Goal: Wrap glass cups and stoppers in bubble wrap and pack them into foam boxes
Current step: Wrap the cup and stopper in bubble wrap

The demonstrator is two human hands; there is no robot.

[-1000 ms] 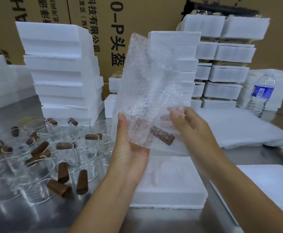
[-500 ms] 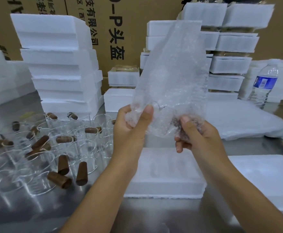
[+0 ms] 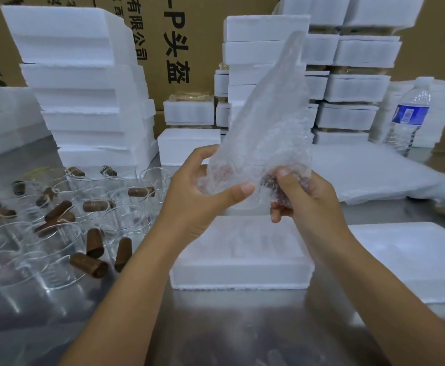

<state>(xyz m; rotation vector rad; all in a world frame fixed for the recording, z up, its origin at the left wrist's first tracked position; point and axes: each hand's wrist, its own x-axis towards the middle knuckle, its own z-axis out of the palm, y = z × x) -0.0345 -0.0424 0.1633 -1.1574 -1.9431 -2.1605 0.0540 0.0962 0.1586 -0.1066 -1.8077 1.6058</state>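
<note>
A sheet of bubble wrap (image 3: 268,120) stands up in front of me, its top end tapering to a point. My left hand (image 3: 200,191) grips its lower left part, thumb across the front. My right hand (image 3: 300,199) pinches the lower right part, where a brown stopper (image 3: 268,182) shows through the wrap. Whether a glass cup is inside the wrap I cannot tell. Below my hands lies an open foam box (image 3: 242,270) with moulded slots. Several glass cups (image 3: 65,233) and loose brown stoppers (image 3: 94,243) crowd the steel table at the left.
Stacks of white foam boxes (image 3: 84,83) rise at the back left and back centre (image 3: 266,48), before cardboard cartons. A water bottle (image 3: 408,120) stands at the right. A pile of bubble wrap sheets (image 3: 374,175) and a foam lid (image 3: 411,260) lie to the right.
The bubble wrap has been folded from a flat sheet into a narrowing shape around the stopper. Both hands have closed in on its lower end, and the stopper has shifted right into my right hand.
</note>
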